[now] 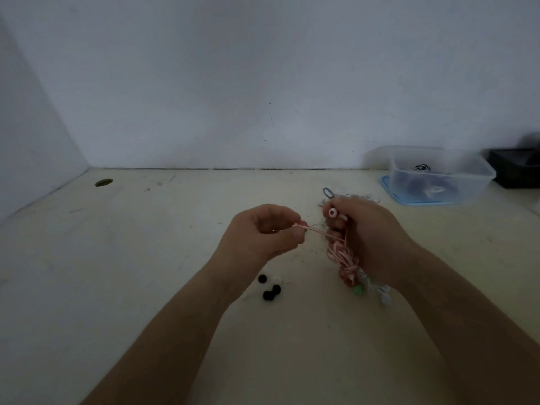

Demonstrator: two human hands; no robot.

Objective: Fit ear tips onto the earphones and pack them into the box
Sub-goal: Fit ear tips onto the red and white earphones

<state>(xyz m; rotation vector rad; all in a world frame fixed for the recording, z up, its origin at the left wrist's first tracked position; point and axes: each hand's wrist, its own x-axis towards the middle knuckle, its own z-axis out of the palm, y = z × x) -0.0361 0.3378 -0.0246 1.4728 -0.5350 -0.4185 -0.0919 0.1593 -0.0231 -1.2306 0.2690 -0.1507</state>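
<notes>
R hand [374, 241]: earphone [333, 212] faces cam; cord [320, 231] runs sideways to L hand [268, 232].

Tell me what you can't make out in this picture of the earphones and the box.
All in the head view:
Earphone bundle: the right hand gripping it covers most; sets cannot be counted.
Clear box: contents blurred behind its cloudy wall.
Black tray: cut off by the right edge.
Pale ear tips: too small and blurred to count.
</notes>
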